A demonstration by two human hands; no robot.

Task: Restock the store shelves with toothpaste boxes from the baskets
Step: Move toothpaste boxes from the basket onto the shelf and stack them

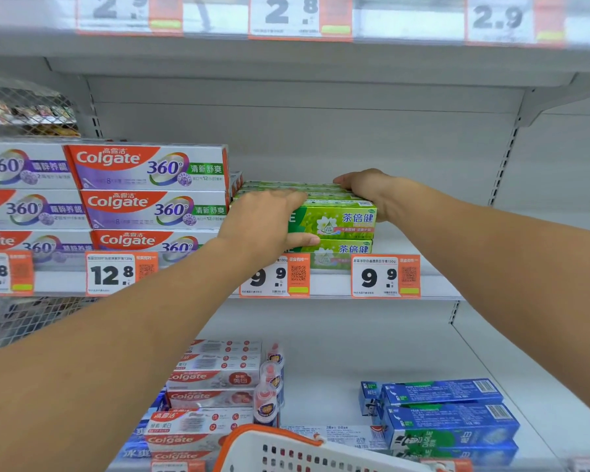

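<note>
Green cardboard toothpaste boxes (334, 219) sit stacked just right of the purple Colgate cartons (150, 189); left hand (263, 223) and right hand (365, 189) clamp the top row's ends. Uneven pushing could topple the stack.

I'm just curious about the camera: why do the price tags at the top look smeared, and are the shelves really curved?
Head view: the top price tags are blurred, while the green toothpaste boxes under both hands stay sharp; the wide-angle lens seems to bow the shelf edge; the light is even and soft, with no harsh glare.
</note>
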